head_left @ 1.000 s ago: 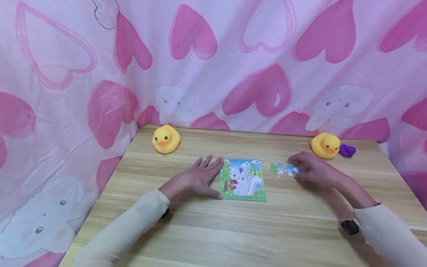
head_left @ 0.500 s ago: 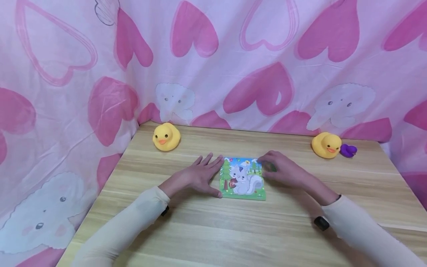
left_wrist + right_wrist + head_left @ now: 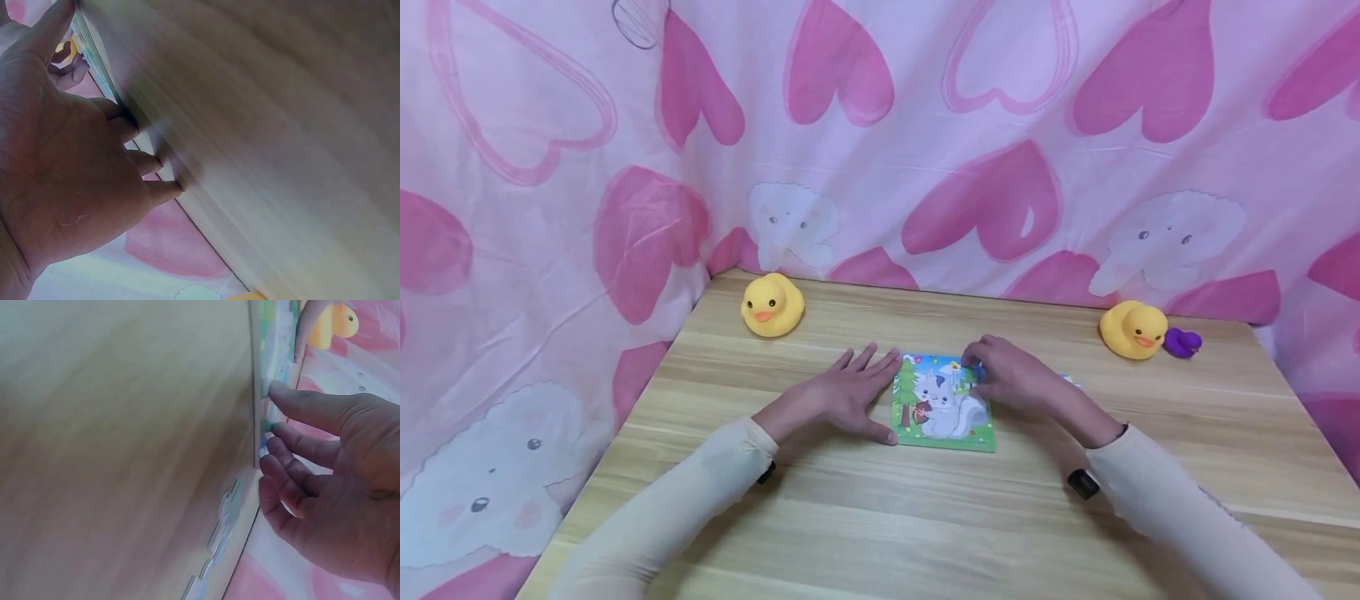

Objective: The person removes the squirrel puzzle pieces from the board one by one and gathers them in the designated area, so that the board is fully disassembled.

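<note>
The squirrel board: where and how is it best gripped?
Probably by its near edge, from the near side: the squirrel board lies flat, this edge uncovered, while the left hand and right hand occupy its left edge and far right corner.

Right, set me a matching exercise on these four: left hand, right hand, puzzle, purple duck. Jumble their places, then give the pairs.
Things
1. left hand
2. right hand
3. puzzle
4. purple duck

Places
A. at the puzzle's far right corner
B. beside a yellow duck
C. at the puzzle's left edge, fingers spread
D. flat on the table, between the hands

Pairs
1-C, 2-A, 3-D, 4-B
</note>
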Demonstrator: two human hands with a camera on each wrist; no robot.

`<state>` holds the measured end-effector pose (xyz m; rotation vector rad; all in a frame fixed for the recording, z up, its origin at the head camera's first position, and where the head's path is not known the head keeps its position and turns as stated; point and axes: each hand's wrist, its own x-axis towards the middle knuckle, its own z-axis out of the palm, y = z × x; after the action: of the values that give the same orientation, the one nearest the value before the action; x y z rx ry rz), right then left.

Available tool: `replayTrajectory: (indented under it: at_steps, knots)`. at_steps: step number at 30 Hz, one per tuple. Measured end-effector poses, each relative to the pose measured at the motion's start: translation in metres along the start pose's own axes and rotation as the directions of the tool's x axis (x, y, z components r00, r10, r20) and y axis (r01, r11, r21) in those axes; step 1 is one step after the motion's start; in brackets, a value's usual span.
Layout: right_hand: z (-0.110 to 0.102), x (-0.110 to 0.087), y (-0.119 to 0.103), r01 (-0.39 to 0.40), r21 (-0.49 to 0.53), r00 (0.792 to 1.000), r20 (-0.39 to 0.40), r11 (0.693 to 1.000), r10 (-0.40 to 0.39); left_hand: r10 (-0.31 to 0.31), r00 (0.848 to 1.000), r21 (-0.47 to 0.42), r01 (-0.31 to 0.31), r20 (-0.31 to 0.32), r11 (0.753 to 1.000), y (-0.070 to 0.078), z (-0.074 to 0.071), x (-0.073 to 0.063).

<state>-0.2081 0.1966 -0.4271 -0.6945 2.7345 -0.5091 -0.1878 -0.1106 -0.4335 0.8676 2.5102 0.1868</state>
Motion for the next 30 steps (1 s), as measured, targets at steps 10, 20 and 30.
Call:
replayTrajectory:
  at_steps: [10,20,30]
  knots:
    - [0.0,0.0027,0.0015,0.01,0.07,1.0,0.011,0.998,-0.011,-0.007,1.0,0.005,0.007,0.005,1.0,0.001,-0.0008,0.0002]
    - [0.0003,-0.0016,0.0087,0.043,0.074,0.998,-0.045,0.996,-0.04,-0.007,1.0,-0.005,0.007,0.003,1.0,0.0025,0.0008,0.0021]
    - [0.0015,-0.0035,0.0095,0.05,0.084,0.996,-0.076,0.995,-0.044,-0.004,1.0,-0.011,0.004,-0.002,1.0,0.0008,0.002,0.0011]
